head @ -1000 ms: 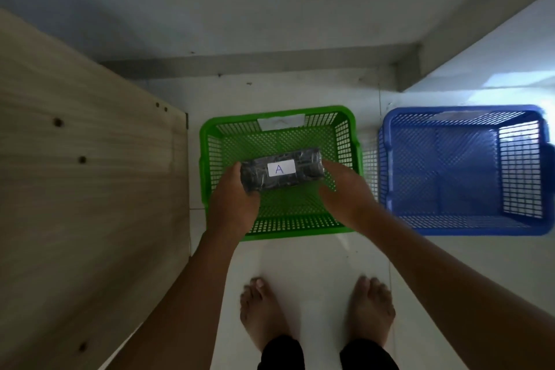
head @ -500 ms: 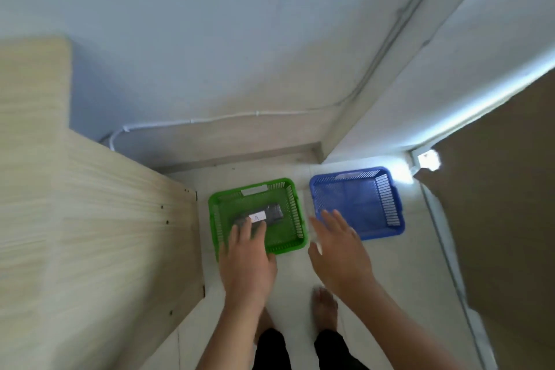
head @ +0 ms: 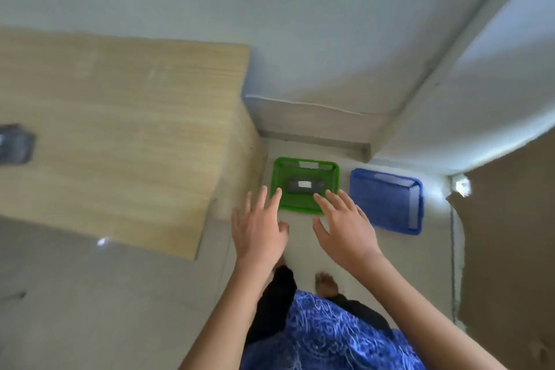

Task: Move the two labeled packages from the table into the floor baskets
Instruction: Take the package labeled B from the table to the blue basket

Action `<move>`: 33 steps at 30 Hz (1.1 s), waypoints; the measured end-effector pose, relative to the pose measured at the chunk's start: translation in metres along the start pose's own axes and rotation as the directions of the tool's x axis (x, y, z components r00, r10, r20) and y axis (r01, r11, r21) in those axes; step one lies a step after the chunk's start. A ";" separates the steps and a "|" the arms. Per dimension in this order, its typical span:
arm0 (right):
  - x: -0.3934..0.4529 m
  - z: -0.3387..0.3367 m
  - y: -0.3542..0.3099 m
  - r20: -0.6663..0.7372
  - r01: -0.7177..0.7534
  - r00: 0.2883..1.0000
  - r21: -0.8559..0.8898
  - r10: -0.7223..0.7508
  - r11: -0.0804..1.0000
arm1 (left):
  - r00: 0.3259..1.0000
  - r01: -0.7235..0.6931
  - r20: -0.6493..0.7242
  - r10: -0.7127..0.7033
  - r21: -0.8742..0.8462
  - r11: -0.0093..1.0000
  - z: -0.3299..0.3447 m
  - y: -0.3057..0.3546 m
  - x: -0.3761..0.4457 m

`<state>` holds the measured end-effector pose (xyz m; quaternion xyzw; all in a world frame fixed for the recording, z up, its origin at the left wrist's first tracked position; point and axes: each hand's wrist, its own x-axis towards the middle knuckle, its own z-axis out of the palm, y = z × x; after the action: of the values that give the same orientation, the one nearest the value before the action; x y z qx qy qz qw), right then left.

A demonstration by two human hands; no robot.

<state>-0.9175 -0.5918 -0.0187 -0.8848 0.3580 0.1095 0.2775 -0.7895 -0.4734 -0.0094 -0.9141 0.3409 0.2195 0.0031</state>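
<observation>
A dark package with a white label lies inside the green basket on the floor. To its right stands the blue basket, nothing seen in it. A second dark package rests on the wooden table at the far left edge of the view, blurred. My left hand and my right hand hover above the near side of the green basket, fingers spread, holding nothing.
The baskets sit in a corner against the grey wall. A brown panel rises on the right. My feet and blue patterned clothing are below, on the pale floor.
Both hands let go of the labeled package, which now lies in the green basket. The hands rose away with fingers spread, and the view pulled up and back, bringing the table top into sight.
</observation>
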 end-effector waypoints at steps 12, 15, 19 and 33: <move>-0.032 0.037 -0.182 0.197 0.588 0.798 -0.047 -0.570 0.807 | 0.767 0.560 -0.189 -0.613 -0.268 0.784 -0.032 -0.152 -0.156; -0.034 0.053 -0.227 0.243 0.640 0.751 -0.037 -0.614 0.767 | 0.702 0.613 -0.187 -0.687 -0.333 0.716 -0.032 -0.192 -0.180; -0.039 0.080 -0.296 0.272 0.677 0.715 -0.043 -0.644 0.734 | 0.674 0.611 -0.204 -0.710 -0.386 0.691 -0.039 -0.258 -0.206; -0.032 0.163 -0.488 0.205 0.576 0.812 -0.124 -0.547 0.808 | 0.772 0.524 -0.199 -0.604 -0.338 0.781 -0.090 -0.504 -0.190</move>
<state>-0.6008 -0.1933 0.0612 -0.9608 0.0452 0.1245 0.2437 -0.5663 0.0175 0.0760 -0.9883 0.0122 0.1116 -0.1033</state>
